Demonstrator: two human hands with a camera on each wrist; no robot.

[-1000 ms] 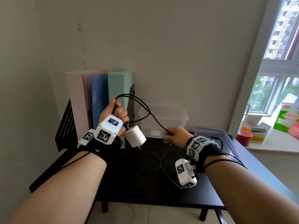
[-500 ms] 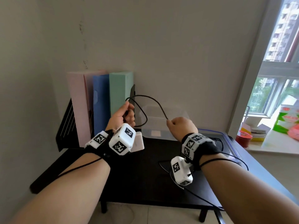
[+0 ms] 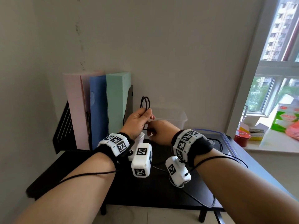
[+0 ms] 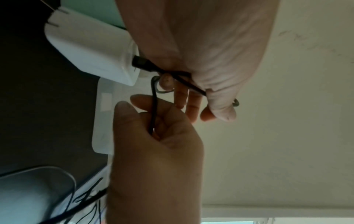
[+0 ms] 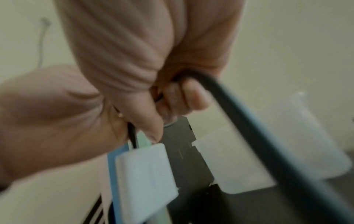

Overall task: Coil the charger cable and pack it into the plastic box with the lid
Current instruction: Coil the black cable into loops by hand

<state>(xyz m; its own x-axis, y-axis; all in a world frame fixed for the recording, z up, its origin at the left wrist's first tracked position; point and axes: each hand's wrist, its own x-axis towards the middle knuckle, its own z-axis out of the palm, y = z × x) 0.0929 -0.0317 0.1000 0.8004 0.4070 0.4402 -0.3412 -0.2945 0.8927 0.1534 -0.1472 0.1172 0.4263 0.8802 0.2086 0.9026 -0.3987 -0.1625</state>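
Note:
My left hand (image 3: 145, 116) grips a small coil of the black charger cable (image 3: 145, 102), whose loops stick up above the fingers. The white charger plug (image 3: 140, 137) hangs just under that hand, and in the left wrist view the plug (image 4: 91, 50) shows its prongs. My right hand (image 3: 152, 129) touches the left one and pinches the cable (image 4: 153, 109) between thumb and fingers. The slack cable (image 5: 268, 136) runs down from it to the table. The clear plastic box (image 3: 175, 118) stands open behind both hands. Its blue-rimmed lid (image 3: 229, 143) lies flat to the right.
Pink, blue and green folders (image 3: 98, 110) stand in a black rack at the back left of the black table (image 3: 97, 183). Loose cable (image 3: 202, 202) trails over the table's front right edge. A window sill (image 3: 267, 138) with a red tin and packets lies to the right.
My right hand brought the cable leftward until it met my left hand, closing the wide loop into a small coil. My left hand shifted right, with the plug hanging under it.

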